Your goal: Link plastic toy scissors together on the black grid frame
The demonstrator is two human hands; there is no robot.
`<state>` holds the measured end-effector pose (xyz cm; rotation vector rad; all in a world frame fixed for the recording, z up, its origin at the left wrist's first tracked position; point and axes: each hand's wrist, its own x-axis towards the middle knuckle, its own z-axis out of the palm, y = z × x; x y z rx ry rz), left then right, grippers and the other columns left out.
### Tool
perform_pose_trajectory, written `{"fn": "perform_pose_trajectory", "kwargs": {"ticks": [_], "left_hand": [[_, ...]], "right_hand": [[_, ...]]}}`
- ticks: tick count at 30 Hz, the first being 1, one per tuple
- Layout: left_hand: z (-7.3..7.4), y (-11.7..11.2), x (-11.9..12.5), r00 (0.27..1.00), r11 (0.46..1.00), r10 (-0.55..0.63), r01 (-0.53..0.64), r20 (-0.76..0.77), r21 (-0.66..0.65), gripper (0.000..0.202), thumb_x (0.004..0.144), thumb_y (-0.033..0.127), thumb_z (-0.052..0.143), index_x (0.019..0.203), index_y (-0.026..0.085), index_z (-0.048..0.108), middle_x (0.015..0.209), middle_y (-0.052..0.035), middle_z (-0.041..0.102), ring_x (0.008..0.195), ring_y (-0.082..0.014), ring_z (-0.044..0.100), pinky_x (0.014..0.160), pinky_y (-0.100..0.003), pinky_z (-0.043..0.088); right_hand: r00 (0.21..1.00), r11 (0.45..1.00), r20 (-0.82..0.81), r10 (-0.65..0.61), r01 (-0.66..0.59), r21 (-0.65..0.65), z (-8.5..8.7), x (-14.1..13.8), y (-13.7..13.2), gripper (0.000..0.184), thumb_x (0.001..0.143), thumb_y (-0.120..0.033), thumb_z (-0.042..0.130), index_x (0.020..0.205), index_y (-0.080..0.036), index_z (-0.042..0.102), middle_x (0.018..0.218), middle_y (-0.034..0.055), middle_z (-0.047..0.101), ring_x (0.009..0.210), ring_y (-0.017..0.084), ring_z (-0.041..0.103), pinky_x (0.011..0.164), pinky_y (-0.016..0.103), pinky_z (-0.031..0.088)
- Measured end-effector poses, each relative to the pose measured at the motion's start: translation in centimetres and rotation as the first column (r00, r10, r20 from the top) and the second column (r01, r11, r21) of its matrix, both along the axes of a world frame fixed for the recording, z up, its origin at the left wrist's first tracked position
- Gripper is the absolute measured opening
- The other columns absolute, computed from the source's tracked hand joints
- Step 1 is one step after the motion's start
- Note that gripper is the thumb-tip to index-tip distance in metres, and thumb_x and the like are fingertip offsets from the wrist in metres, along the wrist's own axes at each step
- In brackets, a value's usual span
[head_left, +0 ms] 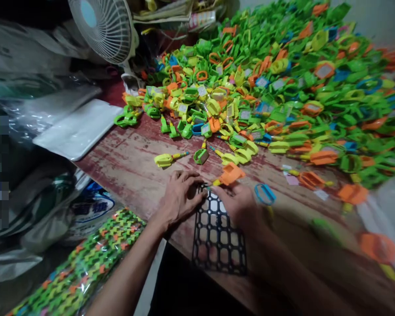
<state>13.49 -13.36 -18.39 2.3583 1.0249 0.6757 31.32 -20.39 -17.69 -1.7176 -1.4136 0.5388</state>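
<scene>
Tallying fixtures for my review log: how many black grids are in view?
1: the black grid on the tabletop, its far end between the left hand and right hand; others may be hidden.

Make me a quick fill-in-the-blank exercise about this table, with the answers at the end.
1. Apart from its yellow end, the plastic piece in the right hand is ____.
2. The grid by the left hand is ____.
3. The loose ring just beyond the right hand is ____.
4. The appliance at the back left is a ____.

Missing words: orange; black; blue; fan.
</scene>
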Motion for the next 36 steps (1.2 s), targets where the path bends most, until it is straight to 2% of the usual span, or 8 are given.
{"fn": "perform_pose_trajectory", "kwargs": {"ticks": [3,7,10,13,17,21,26,36], "left_hand": [[-0.5,0.0,0.1,1.000,1.000,0.013,-0.013,0.015,-0.002,0.032,0.084,0.030,0.071,0.114,0.020,0.067,0.125,-0.0073,0.064,0.111,-0.0289,0.050,0.097,-0.048,0.044],[-0.6,-0.1,0.3,0.999,0.999,0.021,-0.020,0.047,-0.029,0.030,0.081,0.027,0.075,0.109,0.019,0.066,0.124,-0.0078,0.065,0.110,-0.0290,0.050,0.097,-0.048,0.043],[-0.7,-0.1,0.4,0.998,0.999,0.032,-0.029,0.061,-0.038,0.030,0.080,0.028,0.075,0.107,0.018,0.066,0.123,-0.0079,0.065,0.110,-0.0295,0.051,0.095,-0.048,0.043],[-0.7,-0.1,0.3,0.998,0.999,0.025,-0.023,0.059,-0.048,0.028,0.080,0.028,0.073,0.105,0.018,0.065,0.123,-0.0089,0.065,0.110,-0.0305,0.051,0.095,-0.049,0.043],[-0.3,-0.2,0.0,0.971,0.992,0.055,-0.026,0.231,-0.127,0.034,0.078,0.019,0.067,0.112,0.018,0.061,0.119,-0.0091,0.065,0.109,-0.0281,0.055,0.097,-0.045,0.045],[0.3,-0.3,0.6,0.885,0.976,0.046,0.059,0.464,-0.210,0.031,0.086,0.019,0.064,0.117,0.019,0.061,0.116,-0.0069,0.067,0.107,-0.0221,0.060,0.097,-0.035,0.047],[-0.4,-0.3,2.0,0.873,0.977,0.097,0.007,0.477,-0.212,0.013,0.091,0.018,0.058,0.095,0.018,0.070,0.092,-0.0044,0.070,0.083,-0.0178,0.065,0.078,-0.028,0.052],[-0.8,-0.6,2.1,0.863,0.998,0.057,-0.035,0.501,-0.052,0.021,0.096,0.021,0.054,0.093,0.020,0.075,0.088,-0.0060,0.075,0.086,-0.0197,0.071,0.084,-0.031,0.057]], "right_hand": [[0.999,0.999,0.012,0.031,-0.031,0.045,-1.1,-1.1,2.1,0.026,0.085,-0.042,0.060,0.078,-0.018,0.069,0.062,0.0020,0.065,0.054,0.014,0.057,0.055,0.025,0.045],[0.977,0.984,0.196,0.088,-0.116,0.134,-1.7,-0.2,2.9,0.029,0.085,-0.040,0.059,0.070,-0.017,0.068,0.049,-0.0009,0.053,0.043,0.012,0.046,0.045,0.024,0.035],[0.934,0.967,0.353,0.055,-0.139,0.216,-2.0,0.2,2.7,0.029,0.088,-0.038,0.059,0.068,-0.018,0.067,0.052,0.0014,0.056,0.047,0.014,0.051,0.048,0.025,0.039],[0.902,0.941,0.425,0.068,-0.200,0.273,-2.4,0.2,2.9,0.022,0.090,-0.033,0.056,0.083,-0.018,0.071,0.065,0.0055,0.066,0.056,0.017,0.059,0.056,0.027,0.048],[0.884,0.895,0.423,0.201,-0.342,0.288,-2.7,0.0,3.7,0.023,0.091,-0.023,0.049,0.094,-0.019,0.071,0.084,0.0096,0.073,0.075,0.022,0.069,0.071,0.031,0.056],[0.885,0.871,0.408,0.225,-0.370,0.322,-3.1,0.0,3.9,0.022,0.086,-0.017,0.048,0.092,-0.017,0.069,0.080,0.0097,0.072,0.075,0.022,0.069,0.070,0.032,0.058],[0.900,0.864,0.406,0.158,-0.325,0.384,-3.4,-0.3,3.5,0.022,0.084,-0.013,0.046,0.090,-0.018,0.066,0.078,0.0083,0.070,0.071,0.021,0.067,0.069,0.032,0.059],[0.892,0.826,0.397,0.216,-0.384,0.413,-2.8,-0.3,3.7,0.017,0.088,-0.009,0.047,0.093,-0.018,0.061,0.078,0.0073,0.068,0.072,0.020,0.068,0.068,0.028,0.058]]}}
